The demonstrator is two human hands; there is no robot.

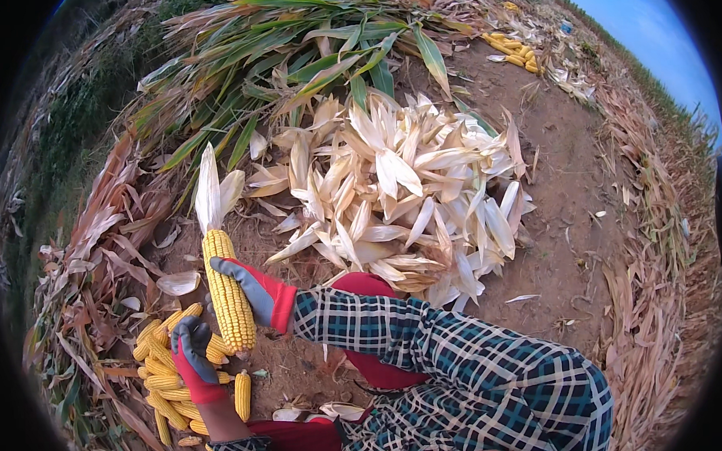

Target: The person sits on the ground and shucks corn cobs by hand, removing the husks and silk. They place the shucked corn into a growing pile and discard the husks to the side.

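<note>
My right hand [252,291], in a grey-palmed red glove, grips a large yellow ear of corn [231,297]. The ear slants upward, its bare kernels showing and pale husk leaves [208,187] still attached at the upper end. Just left of the ear's lower end is my left hand [193,352], also gloved. Its fingers are loosely bent and hold nothing that I can see. Beneath and around my left hand lies a heap of husked corn ears [164,382] on the soil. One separate ear [243,395] lies at the heap's right side.
A large mound of dry, pale husks [407,192] spreads ahead of me. Behind it lie green and brown corn stalks [315,56]. Dry stalks and leaves [643,216] line the right side. More yellow ears [512,52] lie far right on bare soil [561,163].
</note>
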